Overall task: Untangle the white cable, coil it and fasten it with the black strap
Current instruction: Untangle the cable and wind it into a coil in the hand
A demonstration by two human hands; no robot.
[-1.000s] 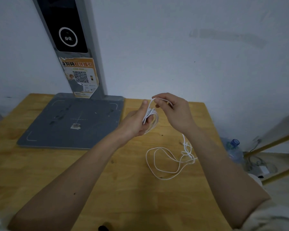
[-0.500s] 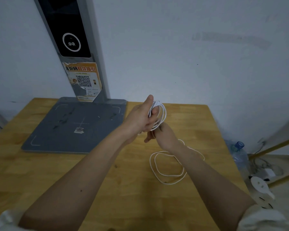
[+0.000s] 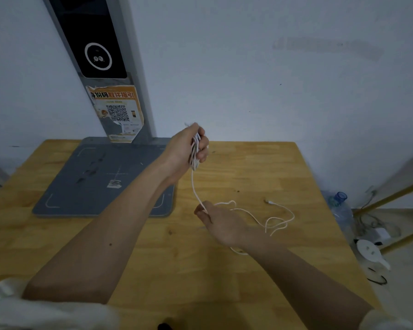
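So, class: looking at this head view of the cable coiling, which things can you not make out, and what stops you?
- Coil turns of the white cable: head view, the left hand covers most.
- Right hand fingertips: turned away from the camera.
- Dark object at the bottom edge: cut off; black strap or not, cannot tell.
- Cable plug: too small to identify.

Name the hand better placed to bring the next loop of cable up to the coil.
Right. The right hand already pinches the white cable just below the coil, with the slack lying beside it on the table. The left hand is occupied gripping the wound loops.
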